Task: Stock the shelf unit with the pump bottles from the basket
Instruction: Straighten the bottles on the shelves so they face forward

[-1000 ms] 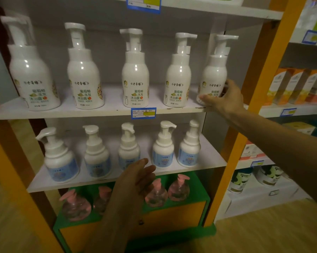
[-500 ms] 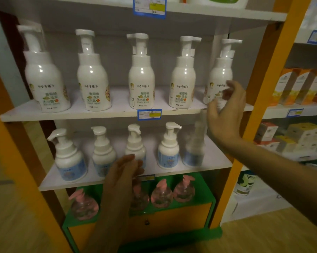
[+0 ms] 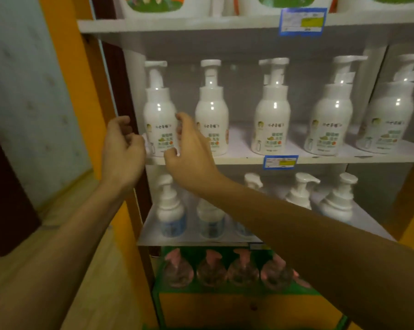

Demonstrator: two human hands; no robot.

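Several tall white pump bottles stand in a row on the middle shelf (image 3: 320, 159) of the shelf unit. Both my hands are raised to the leftmost tall bottle (image 3: 159, 115). My left hand (image 3: 122, 151) hovers just left of it with loosely curled fingers, holding nothing. My right hand (image 3: 189, 148) is at the bottle's right side, fingers partly spread near its label; whether they touch it is unclear. The neighbouring tall bottle (image 3: 212, 110) stands just behind my right hand. No basket is in view.
Smaller white pump bottles with blue labels (image 3: 171, 210) line the lower shelf. Clear bottles with pink pumps (image 3: 210, 270) sit in a green tray at the bottom. Large containers stand on the top shelf (image 3: 201, 22). An orange post (image 3: 77, 79) and wall are at left.
The view has swung left. My right hand left the rightmost tall bottle and crossed to the leftmost one. My left hand rose from the lower shelves to the same bottle.
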